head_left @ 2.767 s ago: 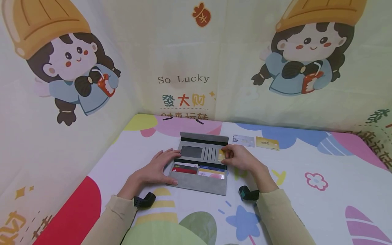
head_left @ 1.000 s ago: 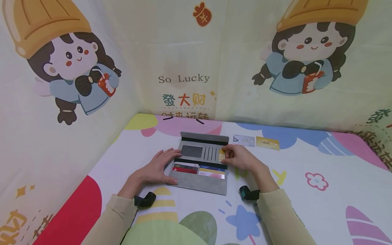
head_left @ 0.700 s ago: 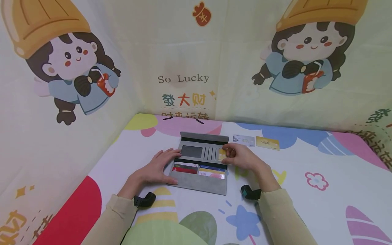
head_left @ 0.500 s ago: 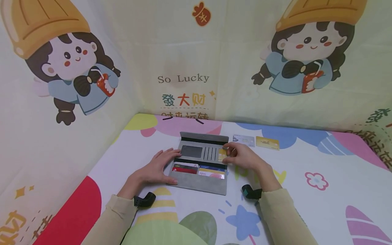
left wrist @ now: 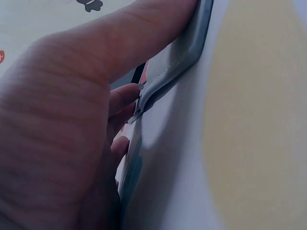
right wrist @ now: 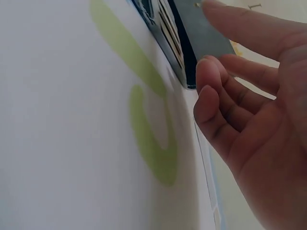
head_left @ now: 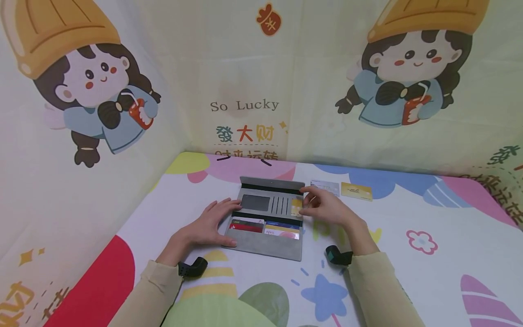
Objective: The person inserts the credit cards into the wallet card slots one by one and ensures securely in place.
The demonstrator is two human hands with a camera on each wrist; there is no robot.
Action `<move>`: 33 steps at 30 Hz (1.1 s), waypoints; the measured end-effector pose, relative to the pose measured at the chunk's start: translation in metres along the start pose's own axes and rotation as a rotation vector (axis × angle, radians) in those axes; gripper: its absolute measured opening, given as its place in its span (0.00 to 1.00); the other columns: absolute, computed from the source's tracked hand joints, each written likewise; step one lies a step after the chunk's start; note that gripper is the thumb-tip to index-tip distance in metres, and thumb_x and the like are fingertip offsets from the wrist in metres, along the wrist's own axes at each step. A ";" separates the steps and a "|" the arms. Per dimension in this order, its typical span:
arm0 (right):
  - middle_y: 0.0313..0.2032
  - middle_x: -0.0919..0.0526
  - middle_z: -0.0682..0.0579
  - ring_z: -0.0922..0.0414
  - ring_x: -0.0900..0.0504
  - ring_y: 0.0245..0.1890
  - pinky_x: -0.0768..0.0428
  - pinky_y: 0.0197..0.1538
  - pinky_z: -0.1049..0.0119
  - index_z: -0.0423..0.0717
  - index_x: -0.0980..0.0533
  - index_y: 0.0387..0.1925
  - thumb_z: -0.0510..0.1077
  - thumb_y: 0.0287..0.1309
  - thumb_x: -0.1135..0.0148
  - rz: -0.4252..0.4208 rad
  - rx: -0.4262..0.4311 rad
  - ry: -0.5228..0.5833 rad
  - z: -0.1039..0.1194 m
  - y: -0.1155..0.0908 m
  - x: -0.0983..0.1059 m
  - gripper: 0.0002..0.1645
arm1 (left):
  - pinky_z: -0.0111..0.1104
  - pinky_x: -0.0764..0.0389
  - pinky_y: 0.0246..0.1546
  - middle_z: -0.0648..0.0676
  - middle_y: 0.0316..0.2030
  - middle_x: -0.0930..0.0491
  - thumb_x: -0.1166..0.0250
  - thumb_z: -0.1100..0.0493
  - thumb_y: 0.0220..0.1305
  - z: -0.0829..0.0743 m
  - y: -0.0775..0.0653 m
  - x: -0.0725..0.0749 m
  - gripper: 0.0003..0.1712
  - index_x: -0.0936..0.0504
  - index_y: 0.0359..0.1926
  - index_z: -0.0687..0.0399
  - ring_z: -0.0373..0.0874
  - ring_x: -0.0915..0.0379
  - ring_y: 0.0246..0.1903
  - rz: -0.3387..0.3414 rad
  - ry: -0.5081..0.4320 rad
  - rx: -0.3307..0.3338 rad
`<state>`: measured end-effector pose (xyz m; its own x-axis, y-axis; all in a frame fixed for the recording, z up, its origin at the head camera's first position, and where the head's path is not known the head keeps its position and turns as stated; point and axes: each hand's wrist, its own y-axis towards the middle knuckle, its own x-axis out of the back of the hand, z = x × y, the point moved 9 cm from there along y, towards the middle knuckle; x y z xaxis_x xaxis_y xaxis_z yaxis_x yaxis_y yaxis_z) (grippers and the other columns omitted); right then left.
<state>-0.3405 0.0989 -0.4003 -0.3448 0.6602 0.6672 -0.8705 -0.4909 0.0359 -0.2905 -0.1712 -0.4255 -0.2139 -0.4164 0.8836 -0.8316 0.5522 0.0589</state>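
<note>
A grey long wallet [head_left: 263, 250] lies unfolded on the table. A yellow card [head_left: 296, 207] sits in the slot at the right end of its upper panel. My right hand [head_left: 328, 209] is beside that card, index finger and thumb spread at the wallet's right edge; in the right wrist view nothing shows between them. My left hand [head_left: 206, 225] rests on the wallet's left side, thumb on the lower panel and fingertips at the upper one. Several cards fill the lower panel's pockets, among them a red-and-dark card [head_left: 247, 225] and a pink-and-white card [head_left: 282, 232].
Behind my right hand lie a silver card [head_left: 327, 185], partly covered by it, and a gold card [head_left: 357, 191]. A colourful patterned cloth [head_left: 392, 272] covers the table. Printed cloth walls [head_left: 318, 91] stand at the back and left.
My right hand's thumb and index finger have parted from their pinch on the yellow card, and the hand has shifted slightly right. More of the card shows. The left hand has stayed in place.
</note>
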 end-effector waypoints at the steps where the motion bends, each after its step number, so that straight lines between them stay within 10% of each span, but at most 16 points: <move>1: 0.36 0.23 0.50 0.55 0.25 0.31 0.26 0.37 0.61 0.41 0.33 0.59 0.49 0.48 0.28 -0.004 0.002 0.007 0.000 0.000 0.001 0.38 | 0.49 0.64 0.66 0.47 0.69 0.46 0.34 0.26 0.38 0.000 0.000 0.000 0.56 0.39 0.67 0.45 0.48 0.61 0.69 0.001 0.000 0.000; 33: 0.45 0.24 0.47 0.49 0.24 0.44 0.26 0.50 0.54 0.42 0.35 0.62 0.50 0.52 0.31 -0.133 -0.072 0.063 -0.033 -0.017 0.044 0.39 | 0.48 0.64 0.66 0.46 0.69 0.45 0.34 0.26 0.38 -0.001 -0.001 0.001 0.56 0.39 0.67 0.43 0.46 0.62 0.70 0.001 -0.005 0.015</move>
<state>-0.3528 0.1548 -0.3961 -0.2439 0.7524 0.6119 -0.9323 -0.3557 0.0658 -0.2889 -0.1714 -0.4241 -0.2169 -0.4198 0.8813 -0.8389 0.5418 0.0516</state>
